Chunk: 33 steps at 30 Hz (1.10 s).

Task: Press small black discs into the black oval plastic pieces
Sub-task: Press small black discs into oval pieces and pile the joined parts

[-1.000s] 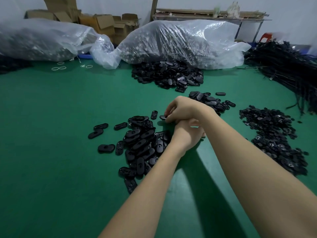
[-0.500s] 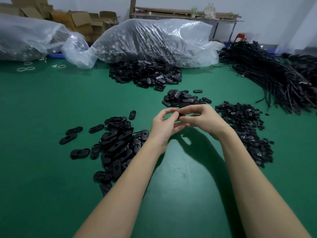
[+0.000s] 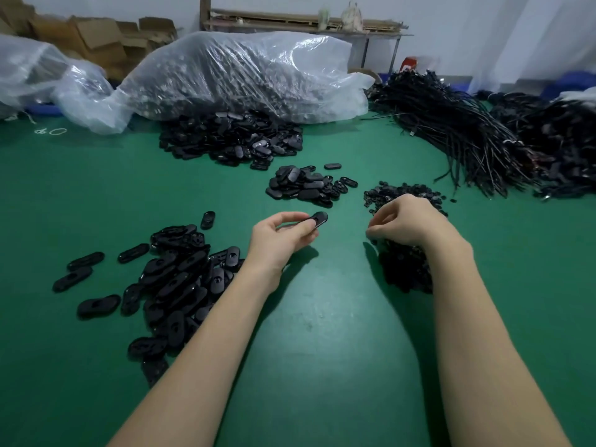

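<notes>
Green covers the whole counter [image 3: 322,333], and black parts lie on it in several heaps. The left hand [image 3: 280,235] is raised just above the surface and pinches one oval piece [image 3: 317,219] between thumb and fingers, its rounded end sticking out to the right past the fingertips. The right hand [image 3: 403,221] is well apart from it, lowered onto the pile of small discs [image 3: 404,269] with its fingers curled down into the heap; whether it has a disc between them I cannot tell, since the fingertips are turned away. Left of the left forearm is a loose spread of oval pieces [image 3: 174,279], many showing a hole in the middle, with a few strays lying apart further left. A smaller heap of ovals [image 3: 303,187] sits beyond the hands, and a larger one [image 3: 232,140] spills out beside a clear plastic bag [image 3: 245,72]. Bundles of black cables [image 3: 467,130] lie at the far right. Cardboard boxes [image 3: 96,37] stand behind the bag.
</notes>
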{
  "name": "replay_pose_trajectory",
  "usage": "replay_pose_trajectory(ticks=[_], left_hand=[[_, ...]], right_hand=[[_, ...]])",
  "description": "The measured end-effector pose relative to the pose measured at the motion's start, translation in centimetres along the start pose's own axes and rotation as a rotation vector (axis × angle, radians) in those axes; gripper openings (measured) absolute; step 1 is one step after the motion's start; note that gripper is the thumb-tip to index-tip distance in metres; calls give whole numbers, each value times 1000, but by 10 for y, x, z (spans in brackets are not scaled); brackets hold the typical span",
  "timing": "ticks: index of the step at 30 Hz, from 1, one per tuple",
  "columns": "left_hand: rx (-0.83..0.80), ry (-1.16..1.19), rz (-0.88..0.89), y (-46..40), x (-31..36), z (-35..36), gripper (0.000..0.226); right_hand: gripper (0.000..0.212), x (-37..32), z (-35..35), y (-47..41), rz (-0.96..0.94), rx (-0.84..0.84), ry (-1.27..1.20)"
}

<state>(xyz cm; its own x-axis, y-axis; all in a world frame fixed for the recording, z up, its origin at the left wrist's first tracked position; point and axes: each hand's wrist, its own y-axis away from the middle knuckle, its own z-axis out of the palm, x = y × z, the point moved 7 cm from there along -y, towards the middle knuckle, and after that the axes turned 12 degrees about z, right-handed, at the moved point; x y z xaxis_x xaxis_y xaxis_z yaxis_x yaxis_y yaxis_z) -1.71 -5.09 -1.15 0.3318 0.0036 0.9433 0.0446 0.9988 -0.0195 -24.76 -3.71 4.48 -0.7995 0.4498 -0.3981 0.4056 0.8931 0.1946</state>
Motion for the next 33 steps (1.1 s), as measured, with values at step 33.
replay_pose_trajectory(ticks=[33], left_hand=[[134,-337,176,-6,26,-28,15]], right_hand=[[25,-91,73,28,-302,-290,-200]])
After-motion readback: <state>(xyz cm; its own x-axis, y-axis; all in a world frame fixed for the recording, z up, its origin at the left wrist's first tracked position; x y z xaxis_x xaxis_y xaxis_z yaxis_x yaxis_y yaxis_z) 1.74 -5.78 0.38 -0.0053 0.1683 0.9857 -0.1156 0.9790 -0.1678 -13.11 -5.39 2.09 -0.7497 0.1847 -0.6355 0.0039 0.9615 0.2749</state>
